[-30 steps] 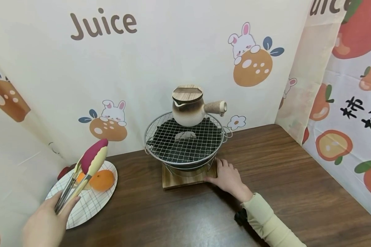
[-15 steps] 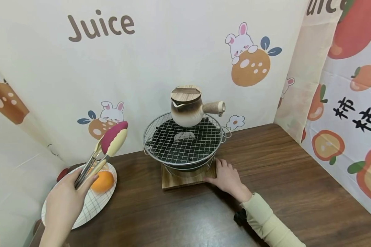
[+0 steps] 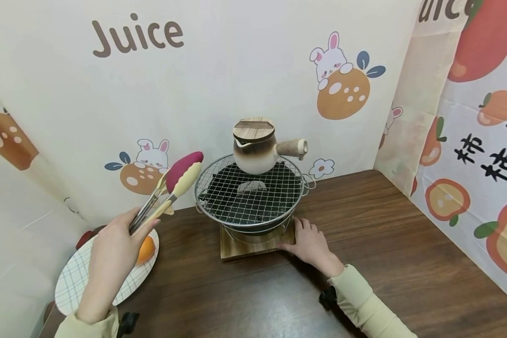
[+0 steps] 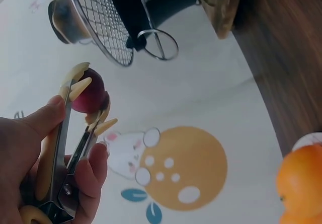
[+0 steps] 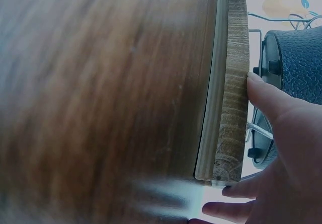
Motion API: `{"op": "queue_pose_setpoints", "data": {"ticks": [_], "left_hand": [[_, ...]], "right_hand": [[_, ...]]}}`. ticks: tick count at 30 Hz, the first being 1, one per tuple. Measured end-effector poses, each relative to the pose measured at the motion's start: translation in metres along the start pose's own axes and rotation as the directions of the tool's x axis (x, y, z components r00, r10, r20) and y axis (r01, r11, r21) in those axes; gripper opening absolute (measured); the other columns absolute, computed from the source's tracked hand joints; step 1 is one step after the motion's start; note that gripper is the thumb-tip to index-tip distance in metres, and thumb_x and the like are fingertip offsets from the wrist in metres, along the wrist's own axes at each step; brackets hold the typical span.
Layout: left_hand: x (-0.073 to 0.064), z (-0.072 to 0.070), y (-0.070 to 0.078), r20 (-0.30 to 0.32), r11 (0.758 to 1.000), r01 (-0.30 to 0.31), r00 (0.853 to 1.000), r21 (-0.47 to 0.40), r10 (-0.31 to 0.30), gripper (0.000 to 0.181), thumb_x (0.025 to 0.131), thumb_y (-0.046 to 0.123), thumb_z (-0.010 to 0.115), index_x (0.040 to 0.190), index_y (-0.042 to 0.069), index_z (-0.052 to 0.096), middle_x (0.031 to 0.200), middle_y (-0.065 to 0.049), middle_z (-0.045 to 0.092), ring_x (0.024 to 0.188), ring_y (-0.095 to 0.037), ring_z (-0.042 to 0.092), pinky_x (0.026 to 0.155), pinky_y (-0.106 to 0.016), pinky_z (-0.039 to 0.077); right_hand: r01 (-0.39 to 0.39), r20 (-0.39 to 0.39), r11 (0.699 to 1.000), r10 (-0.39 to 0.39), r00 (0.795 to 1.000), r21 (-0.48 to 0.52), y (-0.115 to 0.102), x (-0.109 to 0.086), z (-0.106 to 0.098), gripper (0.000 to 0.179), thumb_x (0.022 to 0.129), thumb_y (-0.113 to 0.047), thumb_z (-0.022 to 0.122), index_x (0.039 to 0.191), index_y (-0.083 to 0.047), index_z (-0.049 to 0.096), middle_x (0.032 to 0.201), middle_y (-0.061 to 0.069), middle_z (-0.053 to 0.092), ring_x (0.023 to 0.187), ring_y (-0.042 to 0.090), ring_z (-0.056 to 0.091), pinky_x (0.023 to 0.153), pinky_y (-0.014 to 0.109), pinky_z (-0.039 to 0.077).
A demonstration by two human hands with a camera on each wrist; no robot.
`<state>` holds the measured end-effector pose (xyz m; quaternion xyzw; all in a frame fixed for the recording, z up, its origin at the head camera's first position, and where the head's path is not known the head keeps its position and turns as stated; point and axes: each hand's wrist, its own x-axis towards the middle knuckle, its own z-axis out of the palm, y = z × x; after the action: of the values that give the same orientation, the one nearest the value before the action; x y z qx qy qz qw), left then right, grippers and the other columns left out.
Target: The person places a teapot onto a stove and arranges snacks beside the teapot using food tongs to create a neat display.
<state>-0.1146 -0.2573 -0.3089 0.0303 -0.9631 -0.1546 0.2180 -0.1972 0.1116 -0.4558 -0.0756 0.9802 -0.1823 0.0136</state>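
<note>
My left hand point(image 3: 116, 249) grips a pair of metal tongs point(image 3: 154, 206) with cream tips. Between those tips sits a magenta sweet potato point(image 3: 181, 170), raised to the left of the grill. In the left wrist view the sweet potato point(image 4: 89, 94) appears end-on as a dark red round. My right hand point(image 3: 311, 243) holds the front right corner of the wooden board point(image 3: 236, 249) under the grill, thumb at the front edge and fingers along the side. The round charcoal grill point(image 3: 253, 206) has a wire mesh on top.
A clay teapot point(image 3: 255, 157) with a wooden lid and side handle stands at the back of the mesh. At left, a checked white plate point(image 3: 69, 277) holds an orange point(image 3: 147, 249), partly hidden by my left hand. A printed cloth point(image 3: 219, 70) hangs behind the table.
My left hand has carried the tongs and sweet potato up and to the right, from over the plate to beside the grill. The right hand stays on the board.
</note>
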Motion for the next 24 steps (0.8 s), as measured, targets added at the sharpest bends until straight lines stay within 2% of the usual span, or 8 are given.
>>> {"op": "queue_pose_setpoints", "data": {"ticks": [4, 8, 12, 18, 24], "left_hand": [[0.007, 0.002, 0.009, 0.038, 1.000, 0.004, 0.999, 0.011, -0.005, 0.053, 0.091, 0.048, 0.065, 0.122, 0.005, 0.064, 0.097, -0.019, 0.068, 0.079, -0.035, 0.062, 0.058, -0.041, 0.042], [0.013, 0.004, 0.016, 0.050, 1.000, -0.013, 0.999, 0.006, 0.013, 0.053, 0.091, 0.047, 0.065, 0.126, 0.008, 0.063, 0.107, -0.020, 0.068, 0.086, -0.040, 0.065, 0.058, -0.047, 0.045], [0.020, 0.005, 0.022, 0.053, 0.999, -0.052, 0.997, 0.000, 0.052, 0.048, 0.091, 0.045, 0.066, 0.122, 0.009, 0.065, 0.104, -0.019, 0.069, 0.083, -0.036, 0.064, 0.058, -0.046, 0.045], [0.031, 0.005, 0.030, 0.127, 0.998, -0.059, 0.990, 0.015, 0.057, 0.053, 0.091, 0.045, 0.066, 0.129, 0.008, 0.062, 0.101, -0.018, 0.069, 0.080, -0.031, 0.061, 0.057, -0.037, 0.043], [0.037, 0.005, 0.037, 0.187, 0.998, -0.061, 0.981, 0.036, 0.053, 0.054, 0.091, 0.045, 0.066, 0.130, 0.008, 0.060, 0.103, -0.019, 0.070, 0.079, -0.032, 0.062, 0.056, -0.037, 0.043]], "right_hand": [[-0.002, 0.004, 1.000, 0.002, 1.000, 0.003, 0.000, -0.001, 0.000, 0.101, 0.077, -0.065, 0.070, 0.145, 0.005, 0.040, 0.142, 0.025, 0.049, 0.125, 0.047, 0.051, 0.097, 0.059, 0.046], [-0.008, 0.012, 1.000, 0.008, 1.000, 0.007, 0.000, -0.001, 0.000, 0.101, 0.078, -0.064, 0.070, 0.145, 0.004, 0.040, 0.143, 0.025, 0.048, 0.125, 0.048, 0.051, 0.097, 0.059, 0.045], [-0.013, 0.020, 1.000, 0.013, 1.000, 0.008, 0.000, 0.000, -0.001, 0.101, 0.078, -0.065, 0.069, 0.146, 0.004, 0.039, 0.144, 0.025, 0.047, 0.125, 0.047, 0.050, 0.097, 0.059, 0.045], [-0.010, 0.016, 1.000, 0.010, 1.000, 0.002, 0.000, 0.000, -0.001, 0.101, 0.078, -0.065, 0.069, 0.145, 0.004, 0.040, 0.143, 0.025, 0.048, 0.125, 0.047, 0.051, 0.097, 0.059, 0.046], [-0.011, 0.013, 1.000, 0.011, 1.000, -0.001, 0.000, 0.000, 0.000, 0.100, 0.078, -0.066, 0.069, 0.145, 0.003, 0.040, 0.142, 0.024, 0.049, 0.124, 0.047, 0.051, 0.097, 0.060, 0.045]]}}
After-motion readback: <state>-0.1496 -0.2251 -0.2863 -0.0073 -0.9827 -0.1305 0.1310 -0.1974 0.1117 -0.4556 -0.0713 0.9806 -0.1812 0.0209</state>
